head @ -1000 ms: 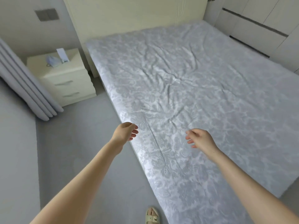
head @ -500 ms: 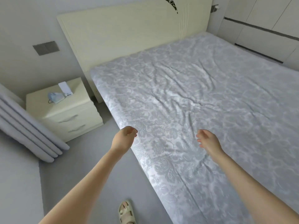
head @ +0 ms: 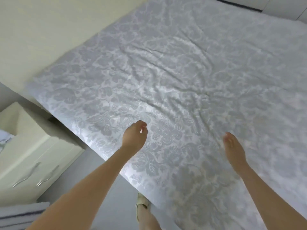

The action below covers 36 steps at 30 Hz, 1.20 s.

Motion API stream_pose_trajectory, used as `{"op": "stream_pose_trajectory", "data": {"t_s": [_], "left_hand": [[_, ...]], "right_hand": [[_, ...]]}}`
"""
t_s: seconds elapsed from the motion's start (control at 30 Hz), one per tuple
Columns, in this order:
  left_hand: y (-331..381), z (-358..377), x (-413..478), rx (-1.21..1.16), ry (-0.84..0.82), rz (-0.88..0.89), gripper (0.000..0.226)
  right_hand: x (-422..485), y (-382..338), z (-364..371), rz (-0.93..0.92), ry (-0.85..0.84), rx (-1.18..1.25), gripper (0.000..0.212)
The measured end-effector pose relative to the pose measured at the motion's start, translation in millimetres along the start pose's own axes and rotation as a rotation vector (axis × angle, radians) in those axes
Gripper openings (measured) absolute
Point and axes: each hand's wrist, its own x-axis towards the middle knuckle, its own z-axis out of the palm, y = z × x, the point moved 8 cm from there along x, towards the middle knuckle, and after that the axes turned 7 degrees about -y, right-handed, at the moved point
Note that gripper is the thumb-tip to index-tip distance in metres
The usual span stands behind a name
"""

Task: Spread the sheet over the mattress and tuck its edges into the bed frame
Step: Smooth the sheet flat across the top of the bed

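A pale grey sheet with a floral pattern (head: pixel 174 67) covers the whole mattress, with creases running across its middle. My left hand (head: pixel 134 136) hovers just inside the near left edge of the bed, fingers loosely curled and holding nothing. Further right, my right hand (head: pixel 233 146) reaches over the sheet with fingers extended and empty. Whether either hand touches the fabric I cannot tell. The cream headboard (head: pixel 54 35) stands at the upper left.
A cream nightstand (head: pixel 31 156) with two drawers stands left of the bed. Grey floor (head: pixel 106 205) runs along the bed's side, where my sandalled foot (head: pixel 141 205) stands. Grey curtain folds (head: pixel 21 216) show at the bottom left. Wardrobe fronts (head: pixel 282 7) line the far right.
The view has moved closer to the bed and tilted. Both hands have reached further over the sheet, the left one crossing from beside the bed's edge to above it.
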Motion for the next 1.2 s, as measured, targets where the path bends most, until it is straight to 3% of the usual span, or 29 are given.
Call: {"op": "stream_pose_trajectory", "data": {"t_s": [0.3, 0.37, 0.47, 0.53, 0.63, 0.73, 0.8, 0.83, 0.9, 0.97, 1.07, 1.1, 1.13, 1.2], "left_hand": [[-59.9, 49.9, 255.8, 0.573, -0.061, 0.384, 0.048], [-91.3, 66.1, 302.3, 0.772, -0.105, 0.386, 0.053], [-178.2, 50.7, 350.0, 0.929, -0.111, 0.219, 0.058], [-236.0, 24.5, 344.9, 0.894, -0.051, 0.209, 0.06], [-288.0, -9.9, 296.0, 0.807, -0.036, 0.265, 0.057], [-296.9, -40.8, 261.7, 0.83, -0.133, 0.337, 0.056], [-282.8, -58.4, 270.0, 0.815, -0.234, 0.426, 0.052], [-269.5, -69.7, 283.9, 0.782, -0.238, 0.475, 0.048], [-236.7, -89.3, 325.3, 0.729, -0.157, 0.59, 0.042], [-204.9, -92.9, 369.0, 0.791, -0.086, 0.75, 0.04], [-207.0, -92.7, 445.7, 0.949, -0.2, 0.761, 0.05], [-228.8, -108.9, 475.6, 1.014, -0.185, 0.665, 0.054], [-259.8, -134.9, 503.1, 1.05, -0.136, 0.537, 0.055], [-334.4, -207.0, 539.9, 0.99, 0.025, 0.286, 0.056]], "right_hand": [[206.0, -29.3, 104.2, -0.067, 0.043, -0.306, 0.056], [240.9, -23.5, 123.4, 0.022, 0.096, -0.292, 0.059], [248.9, -35.6, 196.9, 0.177, 0.185, -0.312, 0.062], [206.8, -83.0, 297.6, -0.053, 0.132, -0.525, 0.062], [72.8, -155.9, 452.9, -0.609, -0.188, -0.597, 0.057], [12.0, -182.0, 486.4, -0.752, -0.509, -0.56, 0.046], [36.3, -203.0, 455.3, -0.804, -0.518, -0.547, 0.044], [66.2, -212.3, 430.9, -0.77, -0.414, -0.518, 0.043], [144.8, -206.5, 359.4, -0.503, -0.055, -0.43, 0.044], [210.0, -171.7, 290.5, -0.078, 0.221, -0.42, 0.052], [254.7, -127.6, 270.6, 0.594, 0.364, -0.333, 0.062], [266.7, -143.9, 296.4, 0.669, 0.379, -0.363, 0.062], [283.7, -174.1, 335.7, 0.631, 0.372, -0.428, 0.061], [315.5, -268.4, 442.9, 0.294, 0.325, -0.566, 0.059]]}}
